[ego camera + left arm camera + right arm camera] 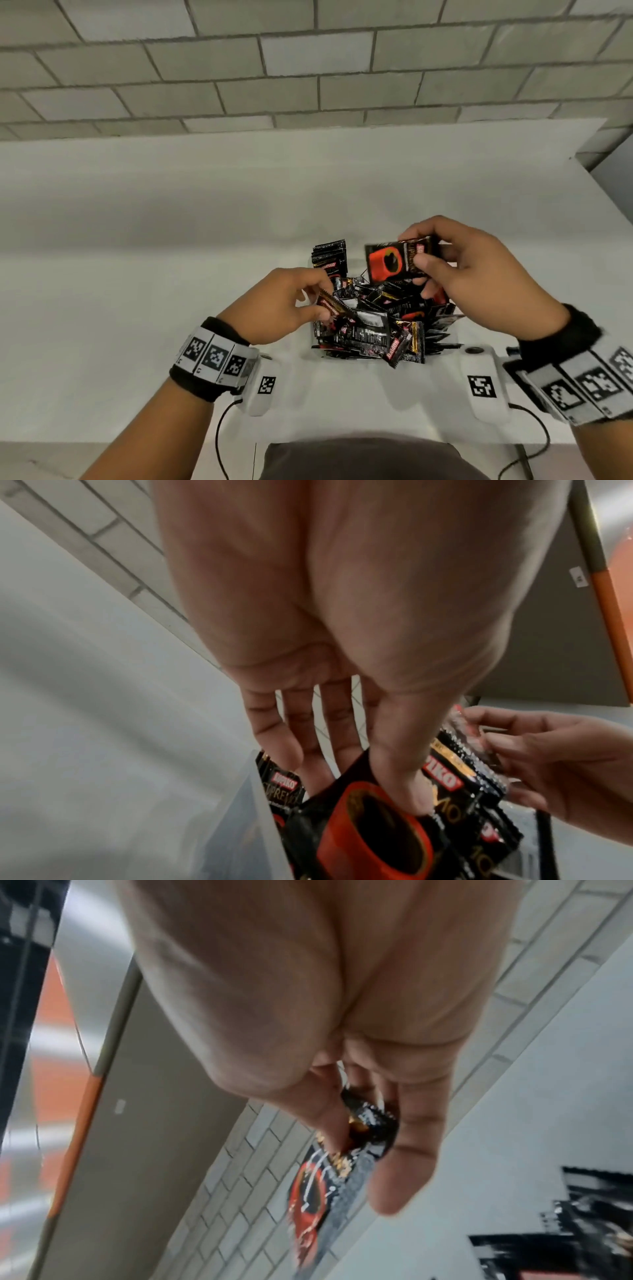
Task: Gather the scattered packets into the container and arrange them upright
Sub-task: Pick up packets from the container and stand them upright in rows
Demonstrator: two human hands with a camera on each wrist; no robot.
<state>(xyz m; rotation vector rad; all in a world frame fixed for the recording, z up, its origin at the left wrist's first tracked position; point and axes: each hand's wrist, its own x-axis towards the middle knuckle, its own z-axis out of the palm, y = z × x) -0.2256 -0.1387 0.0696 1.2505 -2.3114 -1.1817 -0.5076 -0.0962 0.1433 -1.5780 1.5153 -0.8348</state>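
A jumbled pile of black-and-red coffee packets (pixel 373 325) fills a clear container (pixel 246 813) on the white table (pixel 137 274). A few packets (pixel 329 255) stand upright in a row at its far left corner. My left hand (pixel 318 298) is at the pile's left edge and pinches one packet (pixel 330 305) between thumb and fingers. In the left wrist view that packet (pixel 356 823) shows a red cup under the thumb. My right hand (pixel 422 270) is raised over the pile's far right and grips another red-cup packet (pixel 390 262), also visible in the right wrist view (pixel 318 1191).
A grey brick wall (pixel 308 68) runs behind the table. The table's right edge (pixel 603 192) slants away at the far right. Cables (pixel 219 442) hang from both wrist units near the table's front edge.
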